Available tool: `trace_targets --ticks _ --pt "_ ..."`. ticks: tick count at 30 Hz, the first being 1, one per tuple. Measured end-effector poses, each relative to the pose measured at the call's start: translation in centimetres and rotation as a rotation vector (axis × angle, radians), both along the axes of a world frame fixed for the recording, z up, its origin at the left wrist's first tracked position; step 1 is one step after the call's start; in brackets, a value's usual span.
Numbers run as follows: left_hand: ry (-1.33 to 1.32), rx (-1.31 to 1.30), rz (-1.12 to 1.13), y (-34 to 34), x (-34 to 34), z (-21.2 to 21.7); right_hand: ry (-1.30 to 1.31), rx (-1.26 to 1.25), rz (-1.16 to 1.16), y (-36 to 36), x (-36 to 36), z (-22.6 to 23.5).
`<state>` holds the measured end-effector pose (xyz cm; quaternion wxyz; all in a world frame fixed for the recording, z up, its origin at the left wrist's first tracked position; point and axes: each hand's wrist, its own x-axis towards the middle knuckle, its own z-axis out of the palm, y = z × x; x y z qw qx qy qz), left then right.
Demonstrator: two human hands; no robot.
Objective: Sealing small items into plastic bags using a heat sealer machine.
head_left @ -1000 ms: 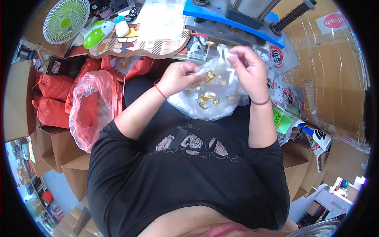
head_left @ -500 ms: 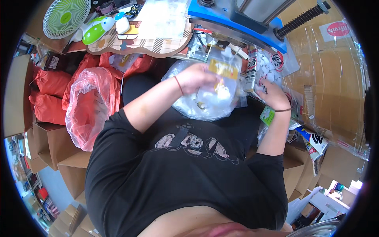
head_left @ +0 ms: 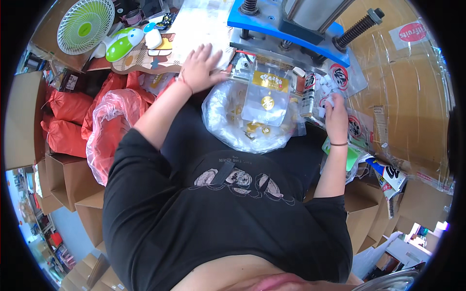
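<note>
My left hand point(head_left: 201, 70) is spread open over a pale sheet or stack of clear film point(head_left: 201, 29) on the patterned board. Pinched at its fingertips, my right hand point(head_left: 337, 119) holds a small white piece point(head_left: 330, 100), beside a heap of similar small white pieces point(head_left: 326, 85) on the right. Between my hands, a clear flat pouch with gold printing point(head_left: 267, 97) lies over a large clear plastic bag point(head_left: 218, 128) in front of my lap. More gold-printed pouches show inside that bag.
A blue press with springs point(head_left: 291, 24) stands at the far side. The small fan point(head_left: 85, 29) sits at far left, above red bags point(head_left: 70, 104) and a pink-lined open bag point(head_left: 109, 126). A tall cardboard box point(head_left: 388, 72) walls the right; open cartons point(head_left: 73, 179) stand at left.
My left hand has moved left and away from the pouch to the pale sheet. The pouch now lies flat over the bag. My right hand has drawn slightly nearer me.
</note>
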<state>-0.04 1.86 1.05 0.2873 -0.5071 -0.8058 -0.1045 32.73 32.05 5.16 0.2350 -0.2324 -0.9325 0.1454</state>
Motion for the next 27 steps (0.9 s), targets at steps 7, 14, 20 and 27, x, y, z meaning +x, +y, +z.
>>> trace_targets --ticks 7,14,20,27 --pt "-0.697 0.214 -0.222 -2.5 4.6 1.3 0.069 -0.115 0.139 -5.0 -2.1 3.2" --pt "-1.598 0.174 -0.375 0.2 10.7 2.9 0.211 -0.702 0.465 -10.0 -7.7 5.8" --pt "-2.03 0.105 -0.514 2.2 13.9 4.3 0.075 -0.539 0.54 -9.8 -8.2 7.3" --pt "-2.469 0.017 -0.479 3.8 14.9 2.8 -0.018 -0.18 0.476 -3.8 -4.1 5.5"
